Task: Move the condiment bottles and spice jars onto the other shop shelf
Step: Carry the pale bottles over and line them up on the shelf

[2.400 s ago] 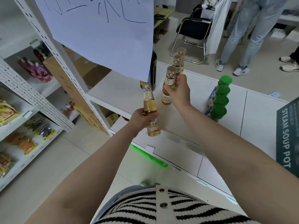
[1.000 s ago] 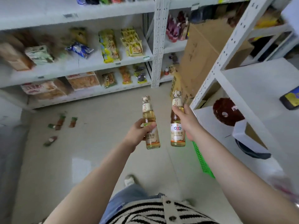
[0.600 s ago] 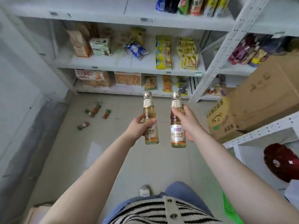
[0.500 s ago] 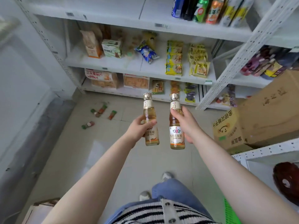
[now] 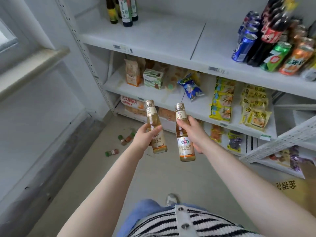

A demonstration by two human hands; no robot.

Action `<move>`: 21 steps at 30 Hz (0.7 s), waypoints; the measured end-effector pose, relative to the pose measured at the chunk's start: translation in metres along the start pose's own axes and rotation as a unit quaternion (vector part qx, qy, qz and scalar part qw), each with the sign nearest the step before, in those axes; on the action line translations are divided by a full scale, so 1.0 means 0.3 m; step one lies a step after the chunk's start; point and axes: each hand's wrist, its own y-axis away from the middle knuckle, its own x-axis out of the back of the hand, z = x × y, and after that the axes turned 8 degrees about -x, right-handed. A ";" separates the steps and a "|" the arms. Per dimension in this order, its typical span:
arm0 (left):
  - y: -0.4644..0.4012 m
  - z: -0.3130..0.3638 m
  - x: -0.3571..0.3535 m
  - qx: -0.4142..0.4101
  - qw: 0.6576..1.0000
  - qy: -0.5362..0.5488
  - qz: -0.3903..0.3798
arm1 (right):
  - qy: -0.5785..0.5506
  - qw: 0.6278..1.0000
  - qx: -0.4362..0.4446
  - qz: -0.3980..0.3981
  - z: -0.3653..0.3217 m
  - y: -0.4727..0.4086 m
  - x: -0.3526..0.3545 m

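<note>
My left hand [image 5: 145, 135] grips a pale vinegar bottle [image 5: 156, 130] by its middle, upright with a slight tilt. My right hand [image 5: 193, 132] holds a second vinegar bottle [image 5: 184, 142] of the same kind, its label facing me. Both hang in the air in front of a white shop shelf [image 5: 153, 40]. At the back left of that upper shelf stand three dark condiment bottles [image 5: 124, 11]. Several small spice jars [image 5: 125, 139] lie on the floor below my left hand.
Drink cans and cola bottles [image 5: 271, 41] crowd the right of the upper shelf. Snack packets [image 5: 222, 101] fill the lower shelves. A window sill [image 5: 34, 65] and wall close off the left. A cardboard box [image 5: 290, 187] and another rack's edge [image 5: 277, 142] sit at right.
My view has swung from the first shelf round to the other one and come closer. Both hands have carried their bottles along; the upper shelf with dark bottles and cans now shows.
</note>
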 end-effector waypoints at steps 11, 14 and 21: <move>-0.553 0.334 0.167 -0.082 0.996 0.026 0.014 | 0.007 0.999 0.043 -0.031 -0.470 -0.483 -0.111; -0.733 0.474 0.217 -0.113 0.994 0.015 0.005 | 0.006 0.997 0.074 -0.008 -0.625 -0.635 -0.140; -1.123 0.737 0.310 -0.137 0.990 -0.005 -0.005 | -0.035 0.990 0.124 0.049 -0.959 -0.933 -0.163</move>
